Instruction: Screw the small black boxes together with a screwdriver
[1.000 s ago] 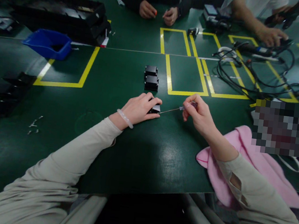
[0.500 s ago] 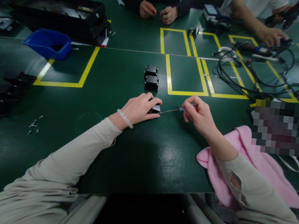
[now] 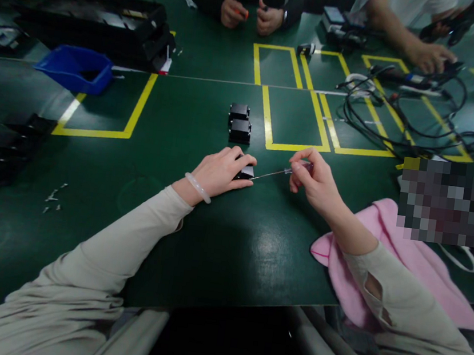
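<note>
My left hand (image 3: pixel 221 171) lies closed over a small black block (image 3: pixel 246 172) on the green table (image 3: pixel 211 243), pinning it down. My right hand (image 3: pixel 312 179) pinches the handle of a thin screwdriver (image 3: pixel 274 173), held nearly level, with its tip against the block's right side. Two more black blocks (image 3: pixel 239 122) sit stacked in a row just beyond my left hand.
A pink cloth (image 3: pixel 386 259) lies under my right forearm. A blue bin (image 3: pixel 75 68) and a black tray (image 3: pixel 96 19) stand far left, tangled cables (image 3: pixel 383 112) far right. Small screws (image 3: pixel 53 199) lie at left. Other people's hands (image 3: pixel 250 15) work across the table.
My right hand's fingers have shifted slightly on the screwdriver handle. My left hand and the block have stayed put. The hands of the person opposite moved a little.
</note>
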`<control>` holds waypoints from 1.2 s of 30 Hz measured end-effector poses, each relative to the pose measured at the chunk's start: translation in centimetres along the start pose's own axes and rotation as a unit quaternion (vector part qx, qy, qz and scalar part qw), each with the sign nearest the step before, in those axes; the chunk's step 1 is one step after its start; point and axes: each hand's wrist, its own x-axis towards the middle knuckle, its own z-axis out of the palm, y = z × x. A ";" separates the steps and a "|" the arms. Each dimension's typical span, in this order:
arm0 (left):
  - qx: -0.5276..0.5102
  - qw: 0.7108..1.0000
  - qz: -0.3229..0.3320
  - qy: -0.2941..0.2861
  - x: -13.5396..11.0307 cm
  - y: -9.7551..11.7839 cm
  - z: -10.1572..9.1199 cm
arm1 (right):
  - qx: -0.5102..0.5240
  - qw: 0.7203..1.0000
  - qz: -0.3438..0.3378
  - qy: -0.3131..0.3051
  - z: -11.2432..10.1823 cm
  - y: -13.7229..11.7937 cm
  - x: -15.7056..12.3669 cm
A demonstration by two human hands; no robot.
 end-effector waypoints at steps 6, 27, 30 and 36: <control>0.000 1.000 0.000 0.001 0.0 0.0 0.0 | -0.029 1.000 0.003 -0.002 -0.1 -0.2 0.0; -0.003 1.000 -0.001 -0.006 0.0 0.0 -0.1 | -0.031 0.999 -0.002 0.013 0.1 -0.2 0.0; -0.004 1.000 0.000 -0.002 0.0 0.0 -0.1 | -0.040 0.999 0.001 0.010 0.1 -0.2 -0.1; -0.003 1.000 -0.002 -0.005 0.0 0.1 -0.3 | -0.019 1.000 -0.006 0.013 0.1 -0.1 0.0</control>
